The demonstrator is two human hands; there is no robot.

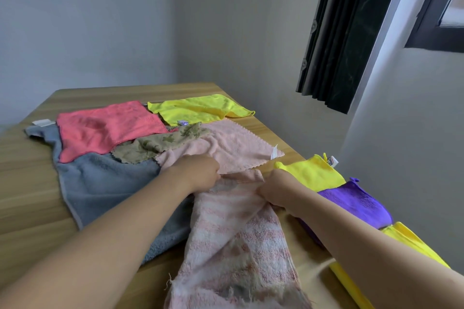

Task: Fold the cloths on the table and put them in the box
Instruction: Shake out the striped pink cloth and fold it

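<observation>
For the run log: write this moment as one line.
left hand grips pink striped towel | right hand grips same towel | towel on table, unfolded | box not in view

You had a pink-striped towel rumpled nearest you, with grey, coral, olive, pale pink, yellow and purple cloths spread unfolded beyond

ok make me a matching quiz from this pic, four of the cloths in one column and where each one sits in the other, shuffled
Cloths:
1. striped pink cloth
2. coral cloth
3. purple cloth
4. grey cloth

Places:
A. folded at the table's right edge, between yellow cloths
B. gripped by the left hand and right hand
C. spread widest, lying under the coral one
D. far left, on top of the grey one

Pairs: 1-B, 2-D, 3-A, 4-C
</observation>
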